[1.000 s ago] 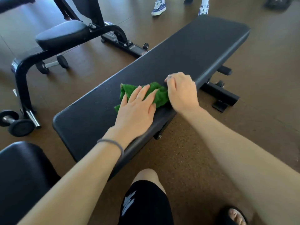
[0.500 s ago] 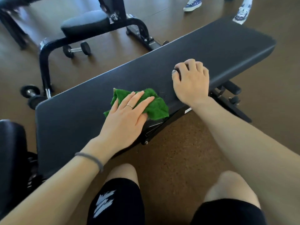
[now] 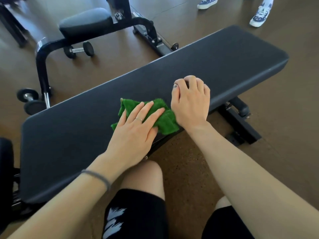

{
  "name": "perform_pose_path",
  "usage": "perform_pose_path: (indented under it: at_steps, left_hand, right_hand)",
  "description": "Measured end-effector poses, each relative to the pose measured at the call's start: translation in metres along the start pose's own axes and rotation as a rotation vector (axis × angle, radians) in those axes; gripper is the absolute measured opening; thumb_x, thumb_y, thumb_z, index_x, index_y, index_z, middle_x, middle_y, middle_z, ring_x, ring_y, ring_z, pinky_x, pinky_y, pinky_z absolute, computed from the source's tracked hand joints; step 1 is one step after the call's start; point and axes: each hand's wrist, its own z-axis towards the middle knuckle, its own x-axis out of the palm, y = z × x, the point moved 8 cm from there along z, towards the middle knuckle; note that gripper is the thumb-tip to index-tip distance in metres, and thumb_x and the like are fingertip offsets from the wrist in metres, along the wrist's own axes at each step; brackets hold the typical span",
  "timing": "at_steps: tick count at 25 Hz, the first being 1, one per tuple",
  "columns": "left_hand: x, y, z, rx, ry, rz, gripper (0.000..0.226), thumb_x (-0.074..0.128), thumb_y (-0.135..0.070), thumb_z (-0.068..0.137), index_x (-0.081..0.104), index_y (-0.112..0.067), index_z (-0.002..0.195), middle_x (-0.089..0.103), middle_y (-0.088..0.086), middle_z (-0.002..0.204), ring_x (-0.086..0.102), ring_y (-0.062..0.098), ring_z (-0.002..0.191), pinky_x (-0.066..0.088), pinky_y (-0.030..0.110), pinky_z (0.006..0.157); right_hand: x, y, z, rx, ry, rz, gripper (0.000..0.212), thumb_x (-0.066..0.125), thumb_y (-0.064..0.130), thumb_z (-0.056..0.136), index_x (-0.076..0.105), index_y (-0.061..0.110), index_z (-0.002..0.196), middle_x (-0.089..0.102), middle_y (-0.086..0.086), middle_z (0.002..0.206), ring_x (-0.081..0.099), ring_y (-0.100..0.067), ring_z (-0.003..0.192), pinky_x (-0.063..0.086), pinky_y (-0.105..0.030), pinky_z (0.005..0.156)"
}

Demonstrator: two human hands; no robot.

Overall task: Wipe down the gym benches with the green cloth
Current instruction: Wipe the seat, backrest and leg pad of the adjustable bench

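Two benches: a flat black padded table (image 3: 224, 66) is seen running from the lower left to the upper right, with a second padded bench (image 3: 84, 23) behind it on the floor.
Table axis: its long axis is laid diagonally, so wiping strokes are judged to run along that line toward either end.
Left hand (image 3: 134, 133): it is pressed flat on the green cloth (image 3: 165, 119), fingers (image 3: 146, 107) held straight and spread, nothing gripped.
Right hand (image 3: 191, 102): it is rested on the table just right of the cloth, touching its edge, fingers curled under with nothing seen held.
Green cloth: it is bunched near the table's near long edge, about midway along, mostly beneath and ahead of the left fingers.
Nearer hand: the left is already on the cloth.
Dumbbells (image 3: 78, 50): small ones are left on the floor beyond.
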Motion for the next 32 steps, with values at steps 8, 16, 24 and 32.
perform_pose_path:
  at_steps: [8, 16, 24, 32]
  left_hand:
    - [0.004, -0.019, 0.006, 0.080, -0.011, 0.022, 0.057, 0.020, -0.045, 0.106, 0.013, -0.041, 0.162, 0.014, -0.005, 0.172, 0.008, 0.021, 0.159, 0.013, 0.055, 0.127]
    - [0.003, -0.053, 0.083, 0.185, -0.058, 0.034, 0.053, 0.025, -0.042, 0.109, 0.022, -0.034, 0.162, 0.022, 0.000, 0.170, 0.015, 0.025, 0.158, 0.019, 0.058, 0.125]
    - [0.006, -0.013, -0.007, 0.295, -0.043, 0.148, 0.060, 0.039, -0.033, 0.105, 0.022, -0.035, 0.162, 0.024, 0.001, 0.169, 0.021, 0.027, 0.157, 0.025, 0.055, 0.124]
    - [0.001, -0.029, 0.030, 0.285, 0.006, -0.022, 0.062, 0.011, -0.049, 0.101, 0.014, -0.041, 0.162, 0.012, -0.007, 0.172, 0.007, 0.019, 0.159, 0.009, 0.051, 0.129]
  right_hand:
    - [-0.001, -0.059, 0.049, 0.096, 0.140, -0.042, 0.037, 0.037, 0.036, 0.104, 0.066, 0.016, 0.117, 0.058, -0.009, 0.125, 0.054, -0.035, 0.116, 0.039, -0.046, 0.098]
    - [-0.003, -0.073, 0.051, 0.189, 0.028, 0.058, 0.038, 0.034, 0.031, 0.103, 0.069, 0.016, 0.107, 0.062, -0.004, 0.119, 0.057, -0.028, 0.106, 0.038, -0.042, 0.092]
    - [-0.003, -0.071, 0.050, 0.191, 0.015, 0.037, 0.036, 0.035, 0.032, 0.105, 0.068, 0.019, 0.107, 0.062, -0.001, 0.119, 0.057, -0.023, 0.105, 0.042, -0.040, 0.093]
    - [-0.003, -0.073, 0.048, 0.198, 0.007, 0.075, 0.033, 0.037, 0.030, 0.104, 0.068, 0.018, 0.103, 0.061, -0.001, 0.116, 0.057, -0.026, 0.103, 0.039, -0.041, 0.090]
